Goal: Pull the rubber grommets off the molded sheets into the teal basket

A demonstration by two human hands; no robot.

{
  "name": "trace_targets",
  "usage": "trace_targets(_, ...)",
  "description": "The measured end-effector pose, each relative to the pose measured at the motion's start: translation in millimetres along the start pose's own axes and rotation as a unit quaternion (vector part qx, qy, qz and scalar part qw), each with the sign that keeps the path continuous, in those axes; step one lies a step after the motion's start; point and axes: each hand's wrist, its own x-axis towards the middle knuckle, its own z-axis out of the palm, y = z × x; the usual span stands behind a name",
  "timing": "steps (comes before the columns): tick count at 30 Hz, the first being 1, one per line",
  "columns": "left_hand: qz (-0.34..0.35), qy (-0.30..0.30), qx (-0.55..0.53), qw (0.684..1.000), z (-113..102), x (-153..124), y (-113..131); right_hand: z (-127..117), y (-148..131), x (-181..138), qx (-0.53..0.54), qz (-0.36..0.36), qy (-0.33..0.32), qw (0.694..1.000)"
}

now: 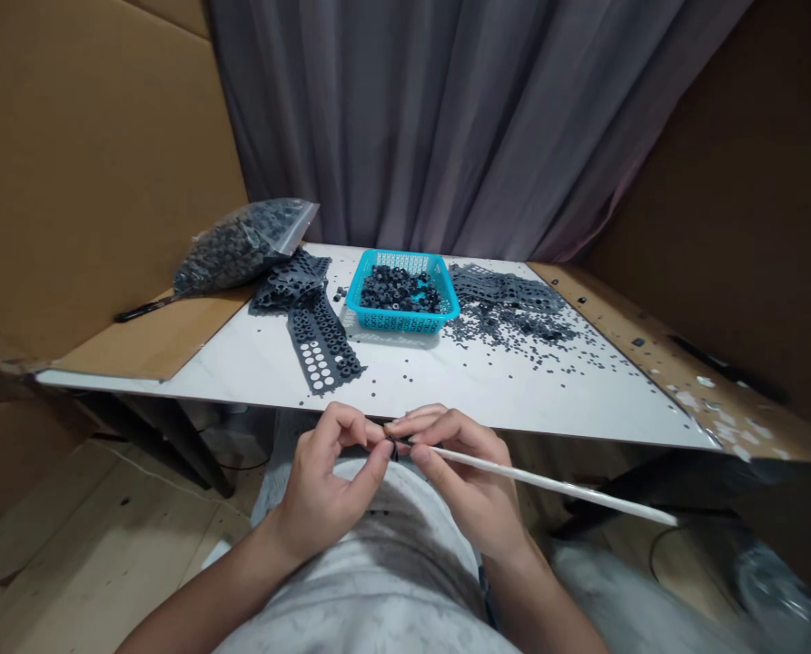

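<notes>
In front of my body, below the table's front edge, my two hands meet. My left hand (341, 472) pinches a small black ring-like piece (395, 447) between thumb and fingers. My right hand (469, 472) is closed on a thin white stick (555, 486), which slants down to the right; its dark tip end reaches the black piece. The fingers hide part of the contact. Beyond them on the table lies a perforated black rubber sheet (320, 341), some of its holes showing white. A turquoise basket (405, 320) behind it holds many small black ring pieces.
A clear zip bag (242, 241) full of black pieces rests at the back left, near a black-handled tool (146, 309). More perforated sheet (507, 289) and scattered black scraps (514, 331) lie right of the basket. Cardboard walls (98, 163) flank the white table (446, 400); a grey curtain (405, 118) hangs behind.
</notes>
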Motion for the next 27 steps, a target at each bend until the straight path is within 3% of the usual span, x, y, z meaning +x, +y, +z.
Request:
trace_targets(21, 0.007, 0.002, 0.016, 1.000, 0.3, 0.9, 0.7, 0.8, -1.5, 2.8, -0.151, -0.089, 0.003, 0.984)
trace_targets(27, 0.005, 0.002, 0.012, 1.000, 0.0, 0.5, 0.9, 0.4, -1.3, 2.4, -0.090, -0.032, 0.015, 0.995)
